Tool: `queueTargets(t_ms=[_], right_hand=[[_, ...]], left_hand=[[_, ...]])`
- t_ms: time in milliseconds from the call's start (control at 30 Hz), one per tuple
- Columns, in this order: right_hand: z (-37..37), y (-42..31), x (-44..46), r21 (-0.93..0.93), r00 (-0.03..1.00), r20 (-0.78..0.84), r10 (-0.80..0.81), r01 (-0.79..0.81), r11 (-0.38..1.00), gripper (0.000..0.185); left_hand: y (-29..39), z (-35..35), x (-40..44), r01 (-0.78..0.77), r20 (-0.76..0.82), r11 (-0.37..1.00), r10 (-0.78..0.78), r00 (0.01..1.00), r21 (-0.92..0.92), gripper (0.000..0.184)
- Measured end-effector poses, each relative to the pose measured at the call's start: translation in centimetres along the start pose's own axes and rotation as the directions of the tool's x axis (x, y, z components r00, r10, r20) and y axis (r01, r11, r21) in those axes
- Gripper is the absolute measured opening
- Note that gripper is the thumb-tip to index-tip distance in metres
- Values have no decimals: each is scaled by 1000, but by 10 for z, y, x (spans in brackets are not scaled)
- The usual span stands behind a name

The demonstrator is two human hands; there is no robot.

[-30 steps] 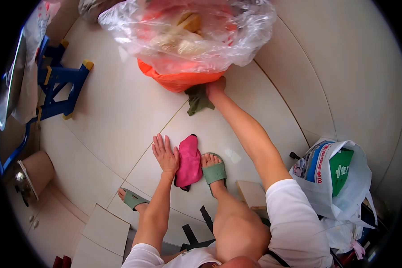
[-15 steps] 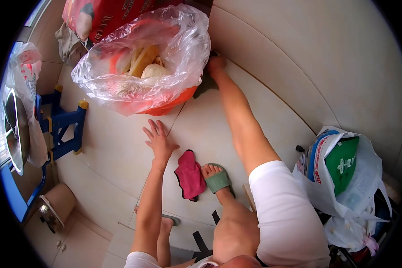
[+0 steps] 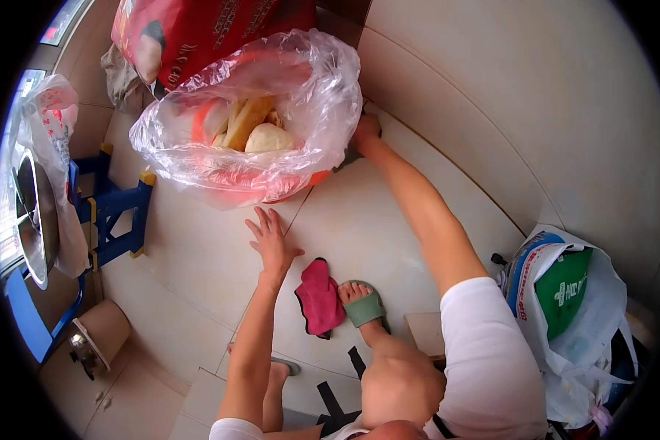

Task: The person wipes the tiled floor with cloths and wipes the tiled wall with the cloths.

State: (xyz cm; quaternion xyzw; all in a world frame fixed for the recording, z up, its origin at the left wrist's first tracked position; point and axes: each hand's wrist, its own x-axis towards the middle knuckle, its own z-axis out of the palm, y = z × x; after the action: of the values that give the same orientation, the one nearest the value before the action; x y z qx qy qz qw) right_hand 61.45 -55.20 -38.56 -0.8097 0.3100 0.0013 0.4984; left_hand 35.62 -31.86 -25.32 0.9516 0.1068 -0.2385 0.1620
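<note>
My left hand (image 3: 271, 240) is held above the tiled floor with its fingers spread, holding nothing, just in front of a red bin (image 3: 320, 177). A clear plastic liner bag (image 3: 198, 176) spreads over the bin; inside are a pale round lump (image 3: 270, 138) and yellowish peel-like scraps (image 3: 248, 121). My right hand (image 3: 367, 132) is curled behind the bin's right side, low against the wall. A small patch of dark greenish material (image 3: 349, 157) shows beside it; the bag partly hides what the fingers hold. A crimson cloth (image 3: 319, 299) lies on the floor near my green slipper (image 3: 364, 306).
A large red bag (image 3: 198, 37) stands behind the bin. A blue stool with yellow feet (image 3: 121, 213) is at left, near a metal lid (image 3: 37, 220) and a beige bucket-like container (image 3: 103, 330). At right sits a white plastic bag (image 3: 587, 352) with a green pack inside.
My view has shifted, so the scene sits lower and farther right. My right hand has drawn slightly nearer along the wall, and less of the dark greenish material shows. My left hand stays spread.
</note>
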Motion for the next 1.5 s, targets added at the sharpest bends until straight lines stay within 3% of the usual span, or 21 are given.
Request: queueTargets(t_ms=[67, 100, 167, 200, 267, 333, 433, 500, 567, 600, 667, 733, 867, 900, 933, 967, 1000, 1067, 1167, 1300, 1500], right_hand=[[-2, 20, -3, -212, 967, -29, -253, 242, 947, 17], [-5, 22, 4, -221, 926, -23, -376, 362, 905, 17], [-1, 6, 13, -21, 962, 17, -271, 271, 962, 17], [-6, -13, 12, 161, 994, 100, -34, 18, 987, 17], [-23, -33, 3, 205, 945, 241, 223, -274, 940, 16], [-38, -35, -9, 5, 917, 276, 289, -302, 953, 14], [-22, -9, 29, 377, 912, 389, 133, -289, 880, 13], [-1, 3, 29, 574, 952, 280, 125, -270, 773, 12], [14, 12, 47, 542, 948, 301, 101, -257, 800, 12], [9, 16, 52, 397, 918, 384, 104, -266, 878, 13], [4, 29, 55, 206, 849, 497, 181, -318, 926, 16], [-27, -15, 36, 138, 782, 555, 284, -423, 895, 21], [-28, -32, -38, 126, 784, 513, 350, -472, 872, 30], [-30, -21, -53, 119, 685, 637, 353, -540, 833, 28], [-43, -41, -91, -10, 717, 586, 378, -460, 888, 28], [-48, -44, -120, 37, 710, 610, 351, -468, 883, 28], [-48, -41, -145, 60, 673, 620, 403, -552, 832, 27], [-39, -19, -179, -102, 601, 644, 473, -545, 832, 25], [-40, -17, -214, -119, 743, 572, 348, -345, 931, 26], [-82, -22, -232, -158, 761, 620, 192, -119, 980, 35], [-108, -19, -222, 69, 794, 561, 234, -326, 943, 38]], left_hand=[[-1, -1, -10, 3, 16, 1000, -3, 1000, 12, 138], [-2, 1, -12, 6, 23, 1000, -6, 1000, 12, 139], [-4, 3, -8, 12, 20, 1000, -12, 1000, 14, 139], [-5, 2, -9, 14, 19, 1000, -15, 1000, 14, 139], [-2, 2, -9, 15, 13, 1000, -15, 1000, -2, 140], [-1, 2, -1, 2, -5, 1000, -2, 1000, -10, 140], [-6, 6, -8, 3, 4, 1000, -3, 1000, 2, 140], [-7, 6, -12, 6, 20, 1000, -6, 1000, 12, 141], [-6, 4, -6, 15, 26, 1000, -15, 1000, 15, 142], [-7, 7, -6, -1, 3, 1000, 1, 1000, 8, 142], [-11, 12, -8, -35, -31, 999, 35, 999, 4, 142], [-10, 10, -9, -14, -7, 1000, 14, 1000, 15, 142], [-9, 8, -8, -11, -10, 1000, 11, 1000, 19, 140], [-7, 7, -8, -6, -8, 1000, 6, 1000, 20, 140], [-5, 4, -8, -5, -6, 1000, 5, 1000, 25, 140], [-4, 3, -9, -2, -5, 1000, 3, 1000, 30, 140], [-5, 3, -9, -7, -15, 1000, 8, 1000, 21, 139], [-5, 4, -10, -13, -13, 1000, 13, 1000, 24, 139], [-8, 6, -8, -41, -22, 999, 41, 999, 20, 140], [-9, 7, -8, -28, -6, 999, 28, 1000, 29, 140], [-9, 7, -7, -21, 0, 1000, 21, 1000, 21, 140]])
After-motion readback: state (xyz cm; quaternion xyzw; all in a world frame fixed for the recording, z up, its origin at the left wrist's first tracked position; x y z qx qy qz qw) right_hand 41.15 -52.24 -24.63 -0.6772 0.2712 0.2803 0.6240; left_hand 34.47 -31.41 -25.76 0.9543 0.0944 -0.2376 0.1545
